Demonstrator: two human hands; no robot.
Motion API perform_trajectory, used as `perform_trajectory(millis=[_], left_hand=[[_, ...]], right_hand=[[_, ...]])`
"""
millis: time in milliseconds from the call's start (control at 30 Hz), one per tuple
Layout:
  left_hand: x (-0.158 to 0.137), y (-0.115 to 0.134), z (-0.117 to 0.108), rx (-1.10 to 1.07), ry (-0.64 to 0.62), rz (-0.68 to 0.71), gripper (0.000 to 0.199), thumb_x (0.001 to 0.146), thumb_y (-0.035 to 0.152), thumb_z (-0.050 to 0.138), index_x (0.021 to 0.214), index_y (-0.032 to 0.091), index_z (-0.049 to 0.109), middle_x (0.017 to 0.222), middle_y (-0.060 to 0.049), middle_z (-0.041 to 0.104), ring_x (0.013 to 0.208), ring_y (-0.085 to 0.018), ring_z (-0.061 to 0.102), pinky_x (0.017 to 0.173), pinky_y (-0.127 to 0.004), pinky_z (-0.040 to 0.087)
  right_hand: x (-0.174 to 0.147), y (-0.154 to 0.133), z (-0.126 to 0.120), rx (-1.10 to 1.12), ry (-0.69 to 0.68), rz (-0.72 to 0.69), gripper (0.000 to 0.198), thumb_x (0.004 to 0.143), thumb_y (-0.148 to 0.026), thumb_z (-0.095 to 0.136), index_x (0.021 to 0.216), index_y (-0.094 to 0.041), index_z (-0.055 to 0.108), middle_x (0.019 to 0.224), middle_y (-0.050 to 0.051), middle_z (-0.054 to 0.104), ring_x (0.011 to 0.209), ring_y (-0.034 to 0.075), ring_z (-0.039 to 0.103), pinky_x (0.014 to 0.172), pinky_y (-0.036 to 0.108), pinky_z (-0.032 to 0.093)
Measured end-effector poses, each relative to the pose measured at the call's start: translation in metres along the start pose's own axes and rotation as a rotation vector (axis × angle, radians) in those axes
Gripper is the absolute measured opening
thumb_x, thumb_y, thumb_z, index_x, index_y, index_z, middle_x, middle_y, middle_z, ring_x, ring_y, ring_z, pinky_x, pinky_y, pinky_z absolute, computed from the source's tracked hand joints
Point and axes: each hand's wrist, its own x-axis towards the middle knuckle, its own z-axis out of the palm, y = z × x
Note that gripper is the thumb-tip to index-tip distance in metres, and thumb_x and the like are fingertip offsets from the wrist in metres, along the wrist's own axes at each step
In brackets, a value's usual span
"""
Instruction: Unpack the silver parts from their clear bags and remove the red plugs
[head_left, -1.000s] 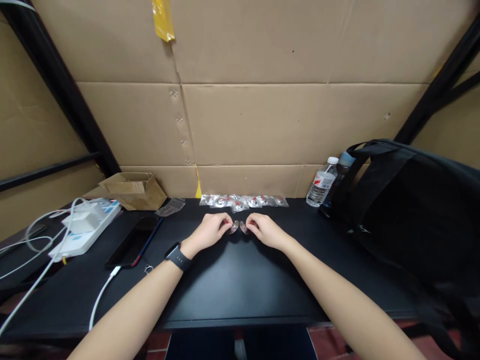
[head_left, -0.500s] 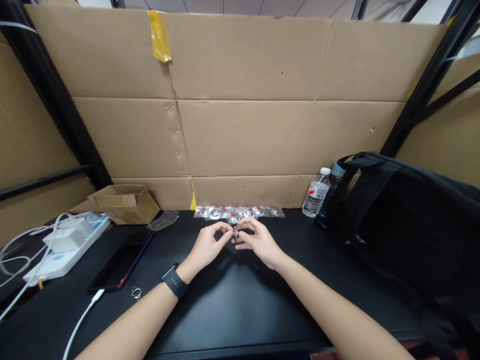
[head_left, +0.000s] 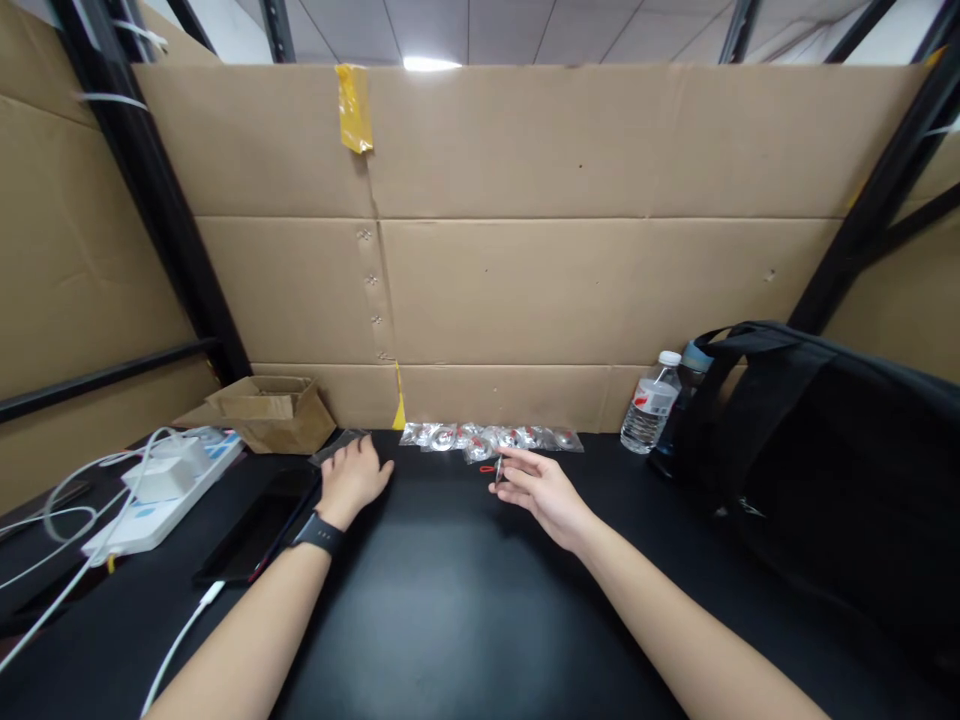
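Observation:
My right hand (head_left: 541,497) pinches a small, thin metallic piece (head_left: 499,470) edge-on above the table; its exact kind is too small to make out. A red cord loop (head_left: 487,469) sticks out from its left side. My left hand (head_left: 352,482) is over at the left, palm down with fingers stretched out. Its fingertips reach a clear plastic bag (head_left: 339,443), largely covered by the hand. Behind my right hand, along the cardboard wall, lies a row of several clear packets (head_left: 442,437) with round silvery and red items inside.
An open cardboard box (head_left: 274,415), a phone (head_left: 259,525) with a white cable and a white power strip (head_left: 161,505) occupy the left. On the right stand a water bottle (head_left: 650,405) and a large black bag (head_left: 832,480). A cardboard wall (head_left: 510,290) closes off the back.
My left hand has let go of the piece and moved left to the plastic bag, its fingers spreading. My right hand keeps the piece, whose red loop now shows. The view has tilted up slightly.

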Motion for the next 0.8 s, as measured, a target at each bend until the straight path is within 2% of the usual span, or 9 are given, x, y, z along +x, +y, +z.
perform_trajectory(millis=[100, 200, 300, 433, 500, 600, 733, 800], left_hand=[[0.009, -0.016, 0.005, 0.028, -0.125, -0.03, 0.063, 0.093, 0.051, 0.043, 0.139, 0.008, 0.052, 0.139, -0.026, 0.056, 0.125, -0.042, 0.055, 0.101, -0.057, 0.039], [0.01, -0.019, 0.005, 0.032, -0.168, 0.083, 0.057, 0.093, 0.052, 0.04, 0.131, 0.016, 0.062, 0.142, -0.021, 0.055, 0.125, -0.039, 0.057, 0.099, -0.055, 0.043], [0.001, -0.011, -0.003, 0.002, -0.244, 0.28, 0.05, 0.091, 0.05, 0.046, 0.125, 0.02, 0.069, 0.137, -0.017, 0.06, 0.119, -0.036, 0.061, 0.099, -0.051, 0.046], [-0.027, 0.019, -0.022, -0.209, -0.407, 0.64, 0.039, 0.09, 0.046, 0.053, 0.117, 0.027, 0.074, 0.121, -0.009, 0.068, 0.111, -0.028, 0.064, 0.102, -0.039, 0.046], [-0.046, 0.037, -0.03, -0.317, -0.454, 0.774, 0.036, 0.09, 0.047, 0.056, 0.113, 0.029, 0.075, 0.119, -0.007, 0.068, 0.113, -0.026, 0.063, 0.104, -0.036, 0.044], [-0.072, 0.059, -0.034, -0.37, -0.487, 0.853, 0.034, 0.09, 0.046, 0.057, 0.115, 0.029, 0.073, 0.123, -0.006, 0.065, 0.114, -0.026, 0.061, 0.106, -0.035, 0.044], [-0.088, 0.074, -0.023, -0.402, -0.457, 0.922, 0.049, 0.088, 0.044, 0.063, 0.136, 0.034, 0.062, 0.141, -0.007, 0.054, 0.124, -0.03, 0.054, 0.111, -0.039, 0.04], [-0.089, 0.075, -0.018, -0.414, -0.454, 0.938, 0.053, 0.088, 0.042, 0.064, 0.141, 0.039, 0.058, 0.147, -0.005, 0.049, 0.128, -0.031, 0.05, 0.113, -0.042, 0.038]], right_hand=[[0.004, -0.005, -0.009, 0.024, 0.036, -0.001, 0.048, 0.081, -0.022, 0.077, 0.127, -0.016, 0.066, 0.095, 0.008, 0.072, 0.083, 0.02, 0.075, 0.094, 0.042, 0.058], [0.007, -0.01, -0.018, 0.057, 0.084, 0.0, 0.049, 0.083, -0.024, 0.076, 0.13, -0.015, 0.065, 0.094, 0.008, 0.074, 0.081, 0.02, 0.076, 0.097, 0.043, 0.057], [0.009, -0.013, -0.024, 0.071, 0.096, -0.03, 0.05, 0.081, -0.031, 0.08, 0.127, -0.015, 0.067, 0.099, 0.009, 0.073, 0.08, 0.02, 0.075, 0.096, 0.042, 0.058], [0.011, -0.013, -0.026, -0.02, 0.104, -0.081, 0.061, 0.067, -0.032, 0.091, 0.122, -0.018, 0.07, 0.102, 0.006, 0.069, 0.078, 0.016, 0.073, 0.086, 0.036, 0.061], [0.01, -0.013, -0.026, -0.162, 0.068, -0.092, 0.062, 0.063, -0.033, 0.092, 0.12, -0.019, 0.072, 0.103, 0.005, 0.068, 0.072, 0.013, 0.071, 0.075, 0.031, 0.06], [0.005, -0.018, -0.025, -0.481, -0.076, -0.149, 0.056, 0.066, -0.034, 0.088, 0.118, -0.019, 0.074, 0.103, 0.006, 0.069, 0.069, 0.012, 0.065, 0.067, 0.027, 0.054], [-0.011, -0.033, -0.022, -0.978, -0.222, -0.341, 0.047, 0.067, -0.027, 0.083, 0.113, -0.023, 0.076, 0.104, 0.004, 0.071, 0.081, 0.015, 0.065, 0.074, 0.026, 0.051], [-0.019, -0.041, -0.021, -1.178, -0.277, -0.358, 0.041, 0.066, -0.026, 0.082, 0.107, -0.024, 0.077, 0.1, 0.003, 0.072, 0.081, 0.016, 0.064, 0.075, 0.025, 0.05]])
